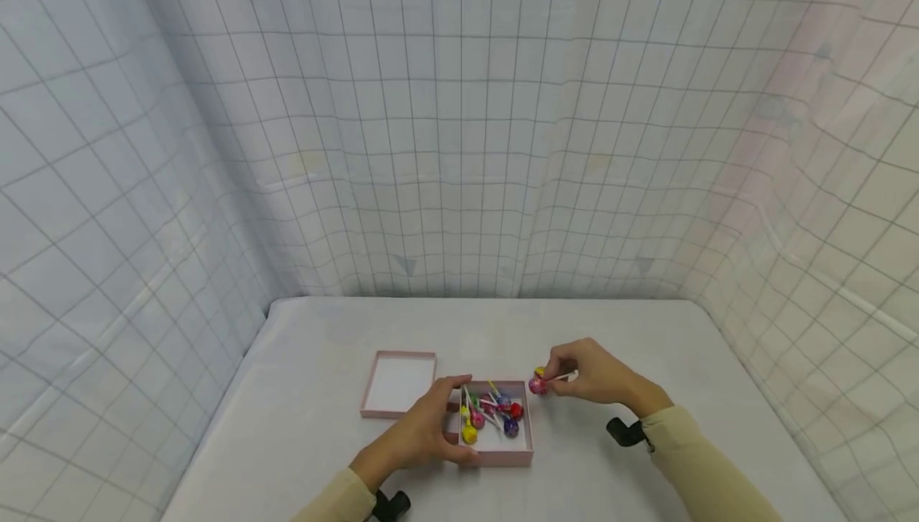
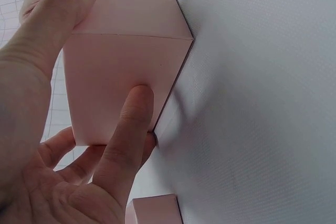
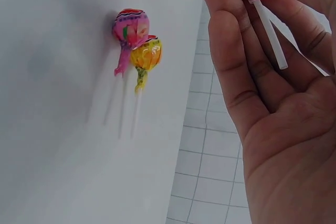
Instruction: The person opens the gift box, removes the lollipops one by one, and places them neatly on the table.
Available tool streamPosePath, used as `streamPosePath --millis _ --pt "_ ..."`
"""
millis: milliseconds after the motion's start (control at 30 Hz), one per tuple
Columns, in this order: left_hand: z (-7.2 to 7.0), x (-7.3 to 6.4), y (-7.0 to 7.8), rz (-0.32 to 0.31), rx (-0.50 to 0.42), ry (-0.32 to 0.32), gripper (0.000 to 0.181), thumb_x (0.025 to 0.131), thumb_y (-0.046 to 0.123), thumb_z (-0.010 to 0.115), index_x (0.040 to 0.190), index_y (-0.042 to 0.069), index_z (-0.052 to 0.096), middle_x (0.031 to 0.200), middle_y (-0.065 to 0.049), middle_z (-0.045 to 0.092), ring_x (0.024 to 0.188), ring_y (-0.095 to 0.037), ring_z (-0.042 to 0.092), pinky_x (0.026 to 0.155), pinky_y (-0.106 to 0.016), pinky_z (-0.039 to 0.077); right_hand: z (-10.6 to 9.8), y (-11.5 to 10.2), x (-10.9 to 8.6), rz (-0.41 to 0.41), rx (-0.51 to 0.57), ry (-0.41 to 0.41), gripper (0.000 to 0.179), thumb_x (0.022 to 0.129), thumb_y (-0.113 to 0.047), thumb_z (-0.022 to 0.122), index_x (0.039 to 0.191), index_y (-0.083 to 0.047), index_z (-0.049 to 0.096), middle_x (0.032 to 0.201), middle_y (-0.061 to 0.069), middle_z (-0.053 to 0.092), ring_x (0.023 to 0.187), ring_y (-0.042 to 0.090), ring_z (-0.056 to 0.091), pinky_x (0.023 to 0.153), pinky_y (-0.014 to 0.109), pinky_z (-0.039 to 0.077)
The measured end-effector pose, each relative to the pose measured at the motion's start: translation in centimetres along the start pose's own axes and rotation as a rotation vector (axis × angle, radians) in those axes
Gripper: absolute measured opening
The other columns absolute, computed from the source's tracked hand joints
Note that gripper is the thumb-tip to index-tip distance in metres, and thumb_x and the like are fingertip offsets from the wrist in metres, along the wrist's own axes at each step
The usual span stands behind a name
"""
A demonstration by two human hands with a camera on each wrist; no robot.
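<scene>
A pink box [image 1: 495,458] stands on the table, holding several lollipops [image 1: 511,427] in red, yellow, pink and purple wrappers. My left hand [image 1: 424,422] grips it from the left side, thumb on the near wall and fingers reaching to the far one. One finger presses the box's side wall in the left wrist view. Right of the box, my right hand [image 1: 596,370] pinches a lollipop, whose white stick [image 3: 270,32] crosses the fingers; its head is mostly hidden in the right wrist view. Below that hand lie a pink lollipop [image 3: 131,27] and a yellow lollipop [image 3: 147,54], side by side.
The box lid [image 1: 398,382] lies inside-up on the table, left of and behind the box. A white cloth covers the table [image 1: 323,338]. White grid-patterned curtains [image 1: 459,123] enclose the back and both sides.
</scene>
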State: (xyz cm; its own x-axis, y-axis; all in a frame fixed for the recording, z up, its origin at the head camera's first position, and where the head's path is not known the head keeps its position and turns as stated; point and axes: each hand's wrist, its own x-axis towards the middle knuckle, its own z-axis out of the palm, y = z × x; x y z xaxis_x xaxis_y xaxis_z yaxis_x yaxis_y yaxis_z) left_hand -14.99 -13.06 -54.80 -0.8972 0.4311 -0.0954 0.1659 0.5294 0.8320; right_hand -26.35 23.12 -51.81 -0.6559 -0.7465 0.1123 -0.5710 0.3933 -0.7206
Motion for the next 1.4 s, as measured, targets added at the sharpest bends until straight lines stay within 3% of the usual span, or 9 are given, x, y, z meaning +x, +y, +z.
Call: streamPosePath --millis 233,433,733,1400 --pt "0.1 0.0 0.1 -0.014 0.023 0.005 0.121 0.088 0.041 0.106 0.181 0.013 0.033 0.181 -0.022 0.043 0.154 -0.042 0.062 0.129 -0.064 0.054 0.4 1.6 -0.8 0.049 -0.023 0.016 0.016 0.1 -0.003 0.087 0.097 -0.018 0.083 0.101 -0.011 0.084 0.096 0.002 0.079 0.096 0.024 0.069" --pt "0.2 0.0 0.1 -0.018 0.025 0.009 0.121 0.089 0.04 0.106 0.181 0.013 0.032 0.182 -0.022 0.042 0.153 -0.041 0.062 0.125 -0.06 0.058 1.1 2.7 -1.3 0.078 -0.018 0.022 0.018 0.101 -0.003 0.087 0.096 -0.02 0.082 0.099 -0.01 0.084 0.094 0.002 0.076 0.094 0.024 0.068" --pt "0.2 0.0 0.2 -0.023 0.024 0.007 0.12 0.089 0.04 0.105 0.181 0.014 0.033 0.182 -0.021 0.043 0.154 -0.042 0.062 0.129 -0.065 0.054 2.2 3.8 -1.8 0.154 0.014 0.006 0.018 0.101 -0.003 0.086 0.095 -0.019 0.082 0.105 -0.004 0.087 0.097 0.002 0.077 0.088 0.02 0.064" --pt "0.0 0.1 0.2 -0.008 0.035 0.009 0.122 0.089 0.041 0.106 0.181 0.011 0.032 0.181 -0.021 0.044 0.154 -0.042 0.062 0.129 -0.067 0.053 3.1 4.4 -2.1 0.153 -0.012 0.027 0.013 0.104 -0.007 0.087 0.101 -0.02 0.083 0.109 -0.008 0.086 0.102 0.0 0.076 0.094 0.018 0.065"
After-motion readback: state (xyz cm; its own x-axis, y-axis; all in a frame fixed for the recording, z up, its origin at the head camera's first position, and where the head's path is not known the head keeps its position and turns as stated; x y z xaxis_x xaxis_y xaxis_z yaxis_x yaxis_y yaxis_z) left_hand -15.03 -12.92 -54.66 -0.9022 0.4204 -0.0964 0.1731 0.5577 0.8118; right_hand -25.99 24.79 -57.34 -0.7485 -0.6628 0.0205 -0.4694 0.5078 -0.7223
